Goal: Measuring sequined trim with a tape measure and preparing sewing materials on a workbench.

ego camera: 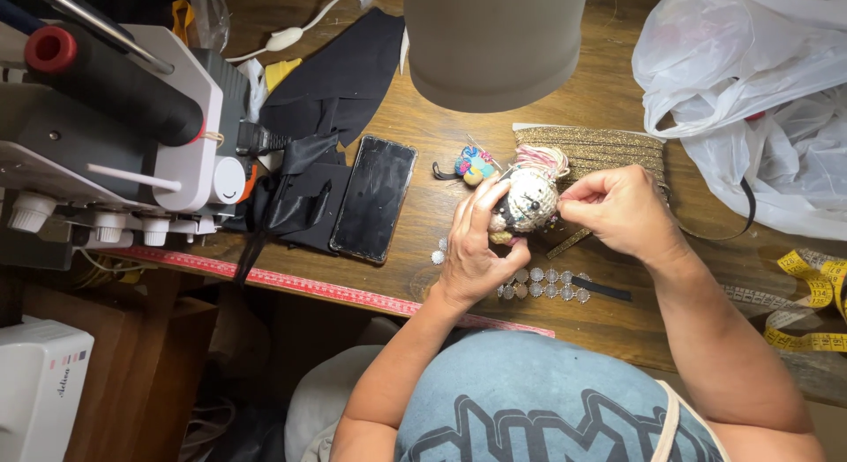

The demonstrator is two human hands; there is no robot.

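Two hands meet above the wooden table [423, 127]. Left hand [472, 250] wraps the round woven pincushion [528, 200], held just off the table; right hand [622, 210], immediately to its right, has fingertips pinched together at the cushion's edge. Whatever they pinch is too small to make out.

Dark phone screen [374, 198] flat on table, left of hands; white plastic bags [750, 82] top right.

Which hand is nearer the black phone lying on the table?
Left. The left hand sits just right of the phone, holding the small ball-shaped pincushion; the right hand is farther right, beyond the pincushion.
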